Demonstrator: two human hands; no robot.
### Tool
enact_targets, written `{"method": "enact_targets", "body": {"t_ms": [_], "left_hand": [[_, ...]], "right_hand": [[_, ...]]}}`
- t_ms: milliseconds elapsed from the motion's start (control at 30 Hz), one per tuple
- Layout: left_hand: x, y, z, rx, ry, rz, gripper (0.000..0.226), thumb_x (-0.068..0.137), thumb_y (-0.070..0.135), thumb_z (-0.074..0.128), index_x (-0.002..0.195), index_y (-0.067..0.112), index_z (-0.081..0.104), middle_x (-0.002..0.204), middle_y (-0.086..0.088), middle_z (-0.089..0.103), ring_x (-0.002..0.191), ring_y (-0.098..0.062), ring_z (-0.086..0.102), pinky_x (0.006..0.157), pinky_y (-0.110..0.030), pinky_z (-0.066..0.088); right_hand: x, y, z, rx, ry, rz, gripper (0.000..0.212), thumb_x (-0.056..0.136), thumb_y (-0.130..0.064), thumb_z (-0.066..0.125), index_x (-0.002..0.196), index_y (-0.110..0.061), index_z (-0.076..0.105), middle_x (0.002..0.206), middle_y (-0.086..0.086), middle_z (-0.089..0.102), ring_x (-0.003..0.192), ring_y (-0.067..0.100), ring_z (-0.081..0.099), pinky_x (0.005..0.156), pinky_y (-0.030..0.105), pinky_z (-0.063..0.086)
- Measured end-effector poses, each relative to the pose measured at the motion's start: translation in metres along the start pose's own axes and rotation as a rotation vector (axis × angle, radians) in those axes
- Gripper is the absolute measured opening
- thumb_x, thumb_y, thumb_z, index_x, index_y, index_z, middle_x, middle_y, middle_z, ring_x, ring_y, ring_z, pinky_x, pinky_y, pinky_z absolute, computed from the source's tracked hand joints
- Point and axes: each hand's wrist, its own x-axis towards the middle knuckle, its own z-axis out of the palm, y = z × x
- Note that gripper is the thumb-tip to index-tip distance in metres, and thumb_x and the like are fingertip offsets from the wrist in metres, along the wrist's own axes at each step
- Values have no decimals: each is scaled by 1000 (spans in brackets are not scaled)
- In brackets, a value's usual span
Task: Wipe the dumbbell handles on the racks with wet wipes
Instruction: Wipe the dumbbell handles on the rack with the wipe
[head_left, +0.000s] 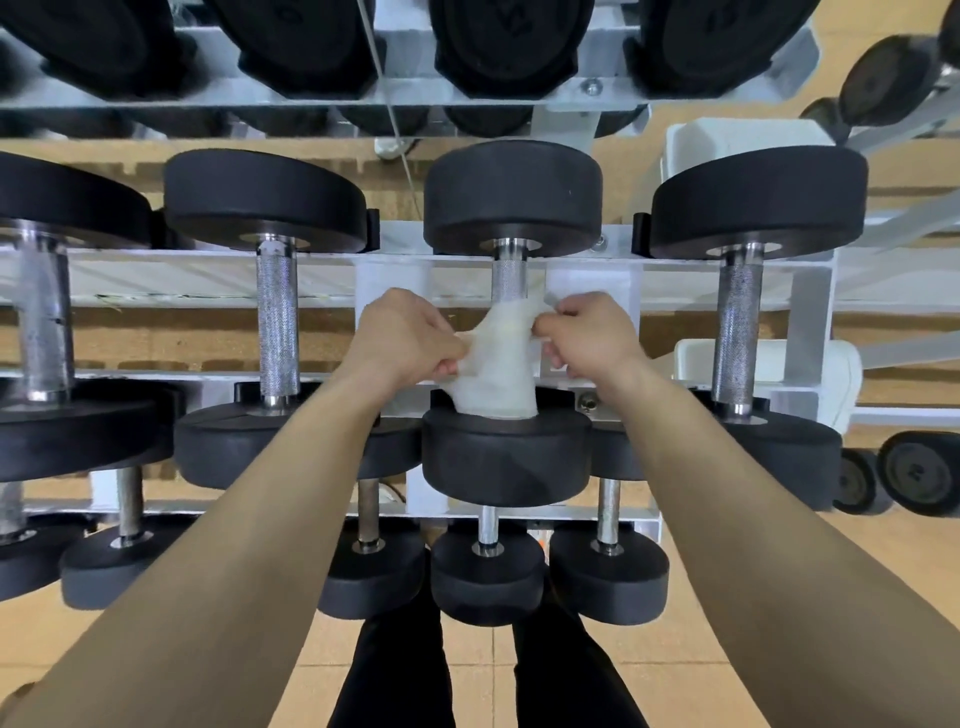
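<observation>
A white wet wipe (498, 364) is draped over the lower part of a knurled steel dumbbell handle (510, 278) on the middle rack tier. My left hand (410, 332) pinches the wipe's left edge. My right hand (587, 330) pinches its upper right edge. Both hands sit level, on either side of the handle. The wipe hides the handle's lower half down to the near black weight head (506, 460). The far black head (514, 197) is fully visible.
Neighbouring dumbbells lie on the white rack (810, 312), with bare handles at the left (278, 322) and right (737, 327). Smaller dumbbells (488, 577) fill the tier below, larger ones (509, 47) the tier above. My legs stand on a tan floor (571, 644).
</observation>
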Motion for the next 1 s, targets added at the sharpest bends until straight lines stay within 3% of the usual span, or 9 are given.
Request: {"method": "enact_targets", "body": {"t_ms": [100, 233, 433, 533, 667, 733, 833, 900, 1000], "left_hand": [[2, 1, 4, 185, 79, -20, 10, 74, 7, 70, 81, 2, 76, 79, -10, 75, 77, -20, 70, 74, -36, 62], [-8, 3, -1, -12, -105, 51, 12, 80, 9, 76, 68, 7, 73, 63, -6, 72, 57, -13, 62, 59, -25, 55], [10, -7, 13, 440, 125, 27, 16, 81, 23, 70, 94, 15, 69, 99, -7, 65, 89, -27, 64, 71, -31, 51], [0, -4, 15, 383, 124, 67, 16, 80, 28, 67, 95, 21, 68, 99, -4, 65, 90, -26, 63, 76, -32, 55], [-22, -10, 12, 106, 156, 124, 11, 77, 28, 68, 77, 23, 58, 73, 3, 65, 69, -20, 61, 60, -28, 47], [-29, -15, 13, -138, 129, 100, 15, 78, 23, 71, 76, 22, 56, 70, 1, 64, 62, -19, 58, 57, -29, 46], [-36, -16, 18, -396, 107, 50, 18, 83, 10, 68, 84, 21, 54, 75, -1, 61, 61, -19, 55, 56, -32, 48], [-42, -14, 24, -445, 122, 12, 21, 85, 11, 69, 90, 25, 54, 84, -1, 64, 65, -18, 60, 59, -33, 54], [-47, -9, 31, -456, 181, -24, 27, 87, 19, 73, 103, 25, 53, 92, 2, 66, 75, -11, 64, 68, -20, 53]], "right_hand": [[-7, -1, -11, -124, -6, -91, 21, 83, -15, 67, 68, -2, 60, 60, 8, 61, 51, 17, 55, 49, 22, 40], [-7, 18, -14, -506, 7, -28, 23, 79, -17, 63, 64, -9, 49, 68, 7, 59, 75, 35, 63, 53, 27, 38], [-26, -3, -17, -517, -63, -161, 23, 79, -19, 69, 65, -3, 60, 61, 13, 57, 58, 22, 56, 55, 27, 41], [-18, 2, -13, -605, -123, -73, 31, 84, -22, 69, 62, -11, 49, 63, 6, 55, 65, 25, 57, 54, 26, 38], [-20, 0, -9, -530, -83, 5, 28, 84, -18, 69, 64, -12, 50, 67, 5, 55, 67, 24, 53, 52, 27, 34], [-30, -1, -13, -420, -36, -3, 13, 87, -19, 67, 95, -10, 68, 90, 7, 67, 81, 24, 58, 61, 29, 41], [-55, 1, -15, -267, 71, 14, 64, 94, -21, 61, 153, -16, 36, 140, 10, 51, 118, 28, 54, 84, 27, 39], [-74, -2, -9, -145, 187, -44, 69, 96, -23, 58, 157, -13, 26, 152, 13, 37, 130, 30, 47, 92, 27, 36], [-89, -13, 11, -105, 139, -26, 62, 97, -33, 59, 150, -8, 38, 143, 11, 51, 129, 28, 50, 90, 27, 36]]}}
